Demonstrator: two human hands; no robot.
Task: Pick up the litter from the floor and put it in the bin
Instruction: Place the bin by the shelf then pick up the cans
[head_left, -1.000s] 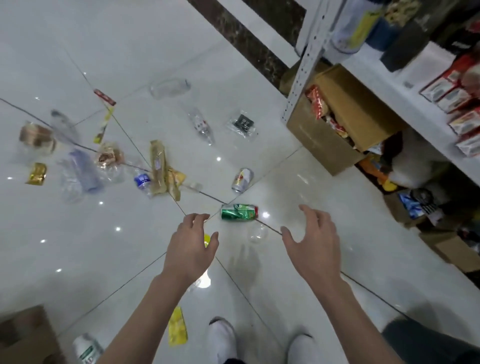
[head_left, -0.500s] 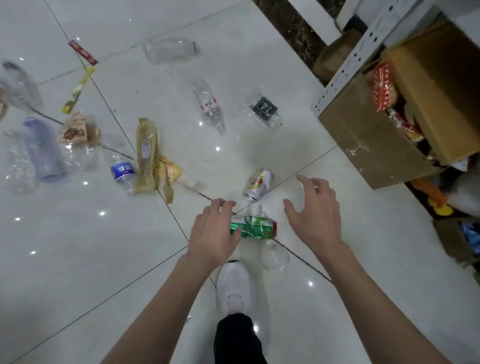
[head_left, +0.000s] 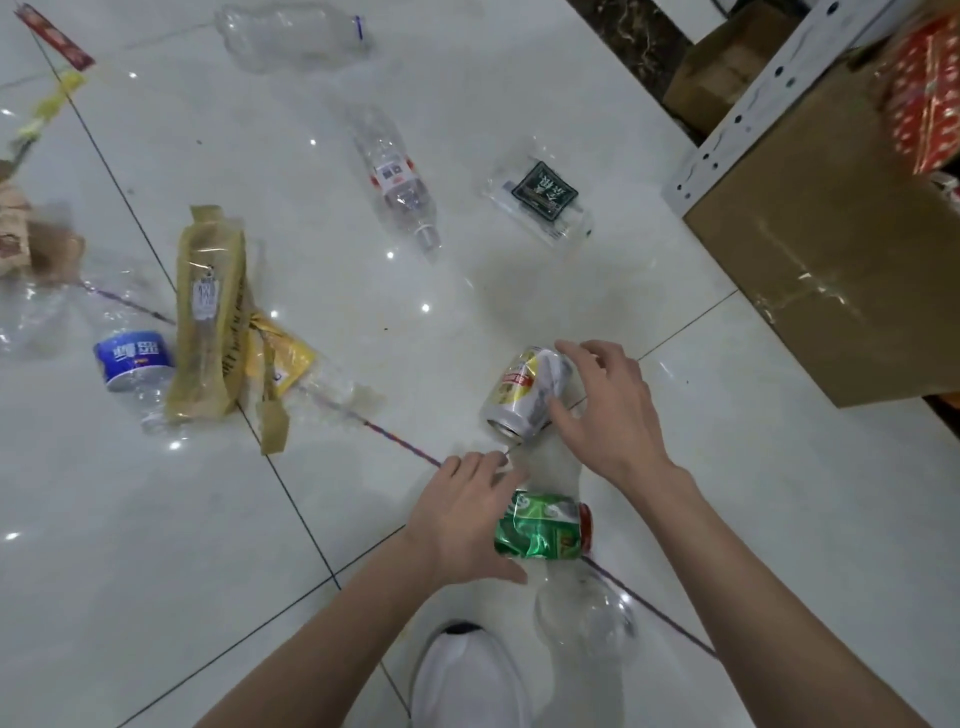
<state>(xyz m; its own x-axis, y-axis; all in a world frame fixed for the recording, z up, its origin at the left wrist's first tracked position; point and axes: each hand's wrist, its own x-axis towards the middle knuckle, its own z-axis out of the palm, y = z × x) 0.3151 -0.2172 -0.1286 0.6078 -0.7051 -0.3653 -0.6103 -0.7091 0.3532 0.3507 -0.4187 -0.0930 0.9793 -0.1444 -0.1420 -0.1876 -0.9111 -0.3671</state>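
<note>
The left hand (head_left: 467, 514) lies over the end of a crushed green can (head_left: 543, 530) on the white tiled floor (head_left: 156, 545), fingers on top and thumb curled beneath; its grip looks wrapped around the can, though I cannot tell whether the can is lifted or resting on the floor. The right hand (head_left: 608, 410) reaches to a silver and yellow can (head_left: 524, 397) lying on its side just beyond the green one. Its grip is wide, with fingers arched over the can's far end and thumb at the near side, touching or nearly touching it.

Just nearer than the green can lies a clear crumpled plastic bottle (head_left: 587, 618), beside a white shoe (head_left: 467, 675). Farther out on the floor lie a clear bottle with a red and white label (head_left: 397, 182), a clear packet with a dark label (head_left: 543, 195), a large clear bottle (head_left: 296, 34), a yellow-brown wrapper (head_left: 208, 312) and a bottle with a blue label (head_left: 135, 364). A cardboard box (head_left: 831, 260) stands at the right, against a white shelf post (head_left: 748, 98). No bin is in view.
</note>
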